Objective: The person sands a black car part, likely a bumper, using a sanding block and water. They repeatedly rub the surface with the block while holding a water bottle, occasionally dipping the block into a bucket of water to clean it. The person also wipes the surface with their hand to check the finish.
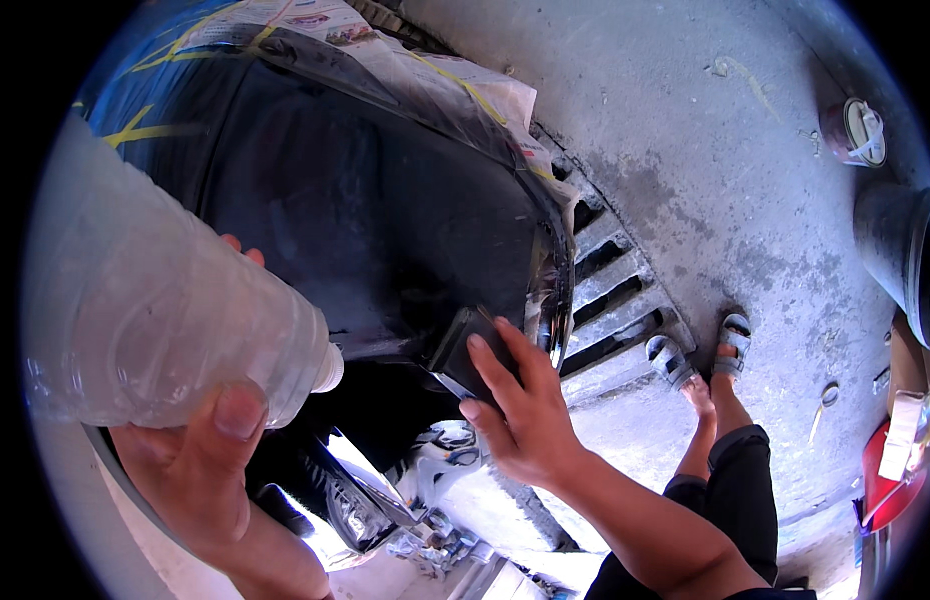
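Observation:
My left hand is wrapped round a large translucent plastic bottle. The thumb presses on its near side, and fingertips show past its far side. The bottle is tipped over, its white neck pointing right and slightly down, above a glossy black vehicle panel. In my right hand is a dark rectangular block, like a sanding block, gripped between thumb and fingers. It lies against the panel's lower right part, close to the edge. Whether liquid leaves the bottle cannot be made out.
Newspaper and yellow tape border the panel. A slotted drain cover crosses the concrete floor beside my sandalled feet. To the right are a paint can, a dark bucket and a red object.

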The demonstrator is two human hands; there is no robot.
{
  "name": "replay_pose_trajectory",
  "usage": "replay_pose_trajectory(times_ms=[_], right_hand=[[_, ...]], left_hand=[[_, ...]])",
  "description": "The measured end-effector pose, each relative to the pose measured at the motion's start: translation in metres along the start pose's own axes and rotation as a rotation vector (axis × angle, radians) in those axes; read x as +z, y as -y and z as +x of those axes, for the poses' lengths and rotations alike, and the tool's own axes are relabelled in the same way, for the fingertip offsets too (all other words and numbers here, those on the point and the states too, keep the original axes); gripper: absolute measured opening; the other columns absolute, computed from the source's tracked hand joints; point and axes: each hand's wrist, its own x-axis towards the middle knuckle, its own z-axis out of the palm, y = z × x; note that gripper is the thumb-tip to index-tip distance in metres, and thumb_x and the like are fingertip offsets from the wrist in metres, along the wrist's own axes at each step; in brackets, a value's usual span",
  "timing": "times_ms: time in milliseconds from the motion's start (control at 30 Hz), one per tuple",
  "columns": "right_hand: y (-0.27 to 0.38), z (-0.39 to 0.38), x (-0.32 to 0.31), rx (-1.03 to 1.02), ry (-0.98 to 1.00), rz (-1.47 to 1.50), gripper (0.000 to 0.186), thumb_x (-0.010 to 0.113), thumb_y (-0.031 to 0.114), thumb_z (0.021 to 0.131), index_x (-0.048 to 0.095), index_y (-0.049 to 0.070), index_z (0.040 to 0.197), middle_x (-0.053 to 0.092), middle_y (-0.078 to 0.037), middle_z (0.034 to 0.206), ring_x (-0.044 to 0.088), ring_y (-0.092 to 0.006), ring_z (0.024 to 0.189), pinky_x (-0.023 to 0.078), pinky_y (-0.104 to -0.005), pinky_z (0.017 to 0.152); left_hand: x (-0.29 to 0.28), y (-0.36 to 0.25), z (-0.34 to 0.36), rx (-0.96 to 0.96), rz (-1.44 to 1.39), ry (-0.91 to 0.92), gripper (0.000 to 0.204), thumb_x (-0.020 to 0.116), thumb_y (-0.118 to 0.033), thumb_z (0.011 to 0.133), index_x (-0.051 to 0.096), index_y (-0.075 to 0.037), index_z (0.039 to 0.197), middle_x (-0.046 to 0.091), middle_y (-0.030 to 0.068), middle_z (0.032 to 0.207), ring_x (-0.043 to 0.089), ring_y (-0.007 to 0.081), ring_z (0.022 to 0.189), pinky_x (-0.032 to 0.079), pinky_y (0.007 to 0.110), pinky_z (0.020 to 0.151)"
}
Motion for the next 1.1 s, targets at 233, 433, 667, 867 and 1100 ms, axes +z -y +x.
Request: replay_pose_trajectory(times_ms=[233, 433, 667, 867, 1100], right_hand=[[-0.009, 0.05, -0.003, 0.01, 0.006, -0.037, 0.057, 0.061, 0.023, 0.093, 0.043, 0.014, 0.147, 0.039, -0.029, 0.143, 0.044, -0.0448, 0.124, 0.037, -0.0524, 0.1], [-0.012, 0.001, 0.0, 0.002, -0.007, 0.002, 0.059, 0.063, 0.022, 0.092, 0.043, 0.014, 0.147, 0.037, -0.029, 0.145, 0.044, -0.0453, 0.123, 0.036, -0.0517, 0.101], [-0.005, 0.027, 0.007, -0.041, 0.011, 0.046, 0.061, 0.065, 0.023, 0.091, 0.043, 0.016, 0.147, 0.036, -0.029, 0.146, 0.045, -0.0458, 0.124, 0.035, -0.0523, 0.103], [-0.021, 0.022, -0.008, 0.014, -0.002, -0.048, 0.06, 0.064, 0.021, 0.091, 0.043, 0.017, 0.147, 0.037, -0.029, 0.145, 0.044, -0.0463, 0.125, 0.035, -0.0528, 0.103], [-0.012, -0.001, 0.003, -0.018, 0.001, 0.034, 0.059, 0.065, 0.02, 0.09, 0.045, 0.016, 0.146, 0.038, -0.029, 0.144, 0.044, -0.0458, 0.125, 0.036, -0.052, 0.102]], left_hand=[[0.012, 0.007, 0.002, 0.013, -0.028, 0.012, 0.088, 0.077, -0.045, 0.082, 0.03, -0.014, 0.15, 0.053, 0.0216, 0.137, 0.057, 0.0404, 0.124, 0.044, 0.061, 0.103], [0.006, 0.004, 0.001, 0.011, -0.012, 0.016, 0.087, 0.076, -0.044, 0.083, 0.029, -0.014, 0.15, 0.053, 0.0218, 0.137, 0.057, 0.0404, 0.124, 0.043, 0.061, 0.103], [-0.001, -0.002, -0.001, 0.012, 0.048, 0.011, 0.086, 0.074, -0.045, 0.086, 0.028, -0.012, 0.15, 0.054, 0.0226, 0.136, 0.058, 0.0407, 0.123, 0.043, 0.061, 0.103], [0.023, 0.01, 0.002, 0.026, -0.041, 0.043, 0.086, 0.074, -0.045, 0.085, 0.03, -0.01, 0.15, 0.054, 0.0235, 0.136, 0.058, 0.0409, 0.123, 0.043, 0.06, 0.103], [0.006, 0.0, -0.003, -0.011, -0.016, 0.009, 0.088, 0.076, -0.045, 0.083, 0.031, -0.008, 0.149, 0.054, 0.0239, 0.136, 0.058, 0.0413, 0.123, 0.045, 0.059, 0.102]])
